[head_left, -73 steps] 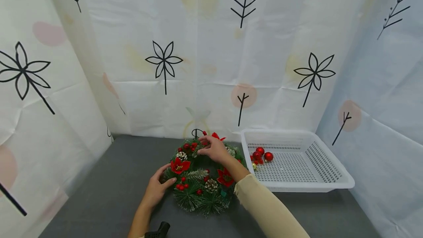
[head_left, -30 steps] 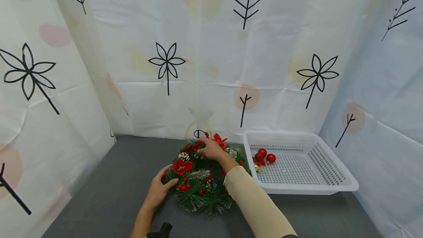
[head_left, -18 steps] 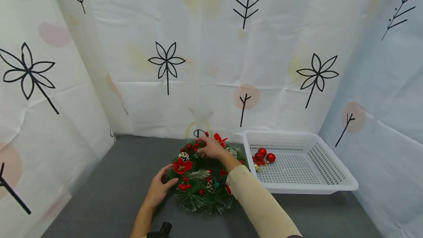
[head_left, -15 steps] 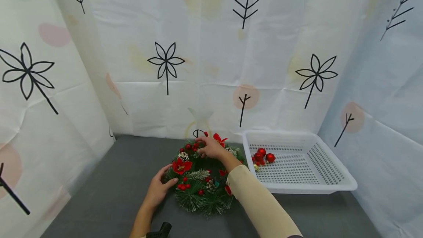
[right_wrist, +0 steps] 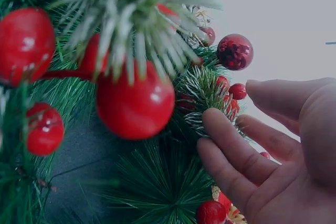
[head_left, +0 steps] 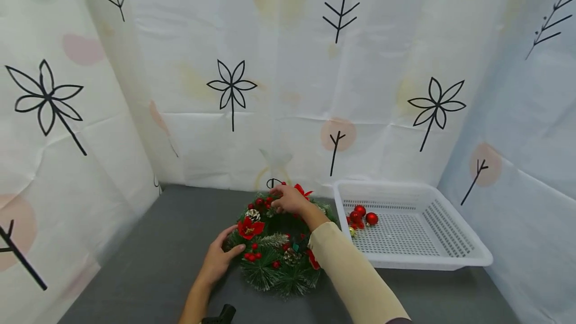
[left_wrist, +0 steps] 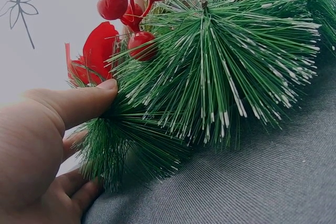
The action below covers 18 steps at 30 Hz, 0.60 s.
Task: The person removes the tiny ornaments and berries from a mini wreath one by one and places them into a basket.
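A green Christmas wreath (head_left: 261, 274) lies on the dark tabletop, trimmed with red poinsettias (head_left: 249, 228), frosted pine cones (head_left: 253, 215) and red berries. My left hand (head_left: 218, 259) grips its left side; in the left wrist view the thumb (left_wrist: 86, 100) lies on the needles and the fingers go beneath the sprigs. At the wreath's far side is my right hand (head_left: 290, 200). In the right wrist view its loosely bent fingers (right_wrist: 231, 145) and thumb stand apart, around a small berry cluster (right_wrist: 238, 91) and a frosted sprig, just below a glittery red bauble (right_wrist: 234, 52).
Right of the wreath stands a white perforated plastic basket (head_left: 450, 264), with several red baubles (head_left: 371, 219) and a gold one (head_left: 352, 231) at its left end. Patterned cloth (head_left: 288, 89) walls the table at back and sides. A black wrist-camera mount (head_left: 220, 315) shows at the lower edge.
Over the wreath, my right hand has shifted a little left and its fingers have dipped toward the far berries. The forearm swung left. My left hand and the wreath stayed; the view drifted slightly.
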Each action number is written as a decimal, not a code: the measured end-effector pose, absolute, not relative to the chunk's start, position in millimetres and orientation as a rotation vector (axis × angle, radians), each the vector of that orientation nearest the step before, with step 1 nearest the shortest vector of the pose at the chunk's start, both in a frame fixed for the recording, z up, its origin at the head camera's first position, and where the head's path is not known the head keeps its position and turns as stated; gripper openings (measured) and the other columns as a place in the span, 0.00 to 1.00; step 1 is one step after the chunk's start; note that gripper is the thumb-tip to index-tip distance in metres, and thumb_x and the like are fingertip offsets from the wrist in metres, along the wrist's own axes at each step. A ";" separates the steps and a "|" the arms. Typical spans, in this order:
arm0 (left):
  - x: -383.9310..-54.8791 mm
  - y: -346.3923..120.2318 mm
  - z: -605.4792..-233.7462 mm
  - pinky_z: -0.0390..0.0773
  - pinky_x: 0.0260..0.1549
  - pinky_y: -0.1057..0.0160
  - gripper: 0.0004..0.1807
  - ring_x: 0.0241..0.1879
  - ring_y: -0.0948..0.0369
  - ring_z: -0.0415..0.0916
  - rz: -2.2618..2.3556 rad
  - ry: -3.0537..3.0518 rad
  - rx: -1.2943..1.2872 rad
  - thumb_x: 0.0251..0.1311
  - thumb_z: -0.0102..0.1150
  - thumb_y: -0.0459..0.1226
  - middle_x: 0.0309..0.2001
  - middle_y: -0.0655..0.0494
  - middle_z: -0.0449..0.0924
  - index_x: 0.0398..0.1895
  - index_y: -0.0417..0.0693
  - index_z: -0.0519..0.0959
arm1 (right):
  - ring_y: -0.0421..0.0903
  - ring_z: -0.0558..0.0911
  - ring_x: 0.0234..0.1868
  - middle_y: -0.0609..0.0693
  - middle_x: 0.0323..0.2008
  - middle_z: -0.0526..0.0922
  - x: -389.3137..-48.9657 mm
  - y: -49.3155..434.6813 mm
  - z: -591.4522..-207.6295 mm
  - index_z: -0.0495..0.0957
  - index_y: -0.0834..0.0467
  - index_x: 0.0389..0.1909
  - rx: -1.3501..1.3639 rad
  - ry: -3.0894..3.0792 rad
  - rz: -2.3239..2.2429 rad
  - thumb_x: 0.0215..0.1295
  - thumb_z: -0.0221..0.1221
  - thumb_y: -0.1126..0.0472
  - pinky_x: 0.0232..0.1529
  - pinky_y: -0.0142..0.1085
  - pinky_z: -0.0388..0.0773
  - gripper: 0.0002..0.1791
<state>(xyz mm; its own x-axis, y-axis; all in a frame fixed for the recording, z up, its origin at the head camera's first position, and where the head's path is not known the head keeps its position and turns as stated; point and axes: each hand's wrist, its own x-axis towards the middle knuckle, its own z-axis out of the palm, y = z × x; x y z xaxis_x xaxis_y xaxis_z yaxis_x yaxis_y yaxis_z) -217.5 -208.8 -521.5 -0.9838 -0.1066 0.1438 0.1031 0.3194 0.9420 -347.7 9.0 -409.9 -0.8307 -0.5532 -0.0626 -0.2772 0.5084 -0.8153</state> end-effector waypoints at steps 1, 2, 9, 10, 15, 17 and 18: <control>-217.1 -208.4 -521.4 0.64 0.56 0.38 0.35 0.66 0.38 0.60 -1.735 -2.397 0.005 0.59 0.67 0.40 0.69 0.36 0.61 0.69 0.45 0.67 | 0.50 0.82 0.33 0.59 0.60 0.73 -348.3 8.4 -410.8 0.71 0.63 0.63 -0.695 2.444 -1.225 0.70 0.56 0.68 0.40 0.43 0.79 0.21; -216.9 -208.2 -521.5 0.65 0.55 0.39 0.34 0.65 0.38 0.60 -1.735 -2.395 0.005 0.59 0.67 0.40 0.68 0.36 0.62 0.69 0.45 0.67 | 0.51 0.82 0.33 0.59 0.60 0.73 -349.1 7.8 -412.0 0.71 0.63 0.63 -0.697 2.449 -1.214 0.70 0.56 0.68 0.39 0.43 0.79 0.21; -217.5 -208.9 -524.1 0.62 0.57 0.37 0.34 0.67 0.37 0.57 -1.733 -2.383 -0.006 0.59 0.68 0.41 0.69 0.37 0.62 0.68 0.46 0.69 | 0.56 0.83 0.33 0.59 0.60 0.73 -355.9 4.0 -419.1 0.71 0.64 0.63 -0.740 2.476 -1.151 0.70 0.55 0.70 0.37 0.41 0.80 0.21; -217.8 -208.9 -523.8 0.61 0.58 0.36 0.34 0.67 0.37 0.56 -1.738 -2.381 -0.009 0.59 0.68 0.41 0.69 0.37 0.61 0.68 0.47 0.69 | 0.56 0.83 0.33 0.59 0.60 0.73 -356.6 4.0 -419.4 0.71 0.64 0.63 -0.741 2.473 -1.156 0.70 0.55 0.70 0.37 0.42 0.80 0.21; -218.1 -208.7 -523.3 0.61 0.59 0.37 0.34 0.68 0.38 0.55 -1.764 -2.375 -0.004 0.59 0.68 0.41 0.70 0.38 0.60 0.69 0.48 0.68 | 0.57 0.83 0.33 0.59 0.58 0.75 -357.6 4.6 -420.5 0.73 0.63 0.60 -0.748 2.476 -1.164 0.71 0.54 0.69 0.35 0.40 0.80 0.18; -218.0 -208.8 -523.7 0.61 0.58 0.37 0.34 0.68 0.38 0.55 -1.770 -2.376 -0.003 0.59 0.68 0.41 0.70 0.39 0.60 0.69 0.48 0.68 | 0.58 0.83 0.33 0.59 0.57 0.76 -357.9 4.8 -421.7 0.75 0.63 0.59 -0.748 2.488 -1.162 0.71 0.54 0.69 0.35 0.39 0.80 0.17; -218.0 -208.8 -523.8 0.61 0.58 0.37 0.34 0.68 0.38 0.55 -1.770 -2.377 -0.002 0.59 0.68 0.41 0.70 0.39 0.60 0.69 0.49 0.68 | 0.58 0.83 0.32 0.58 0.56 0.77 -358.1 4.8 -422.4 0.75 0.63 0.59 -0.746 2.494 -1.164 0.71 0.54 0.69 0.34 0.39 0.80 0.17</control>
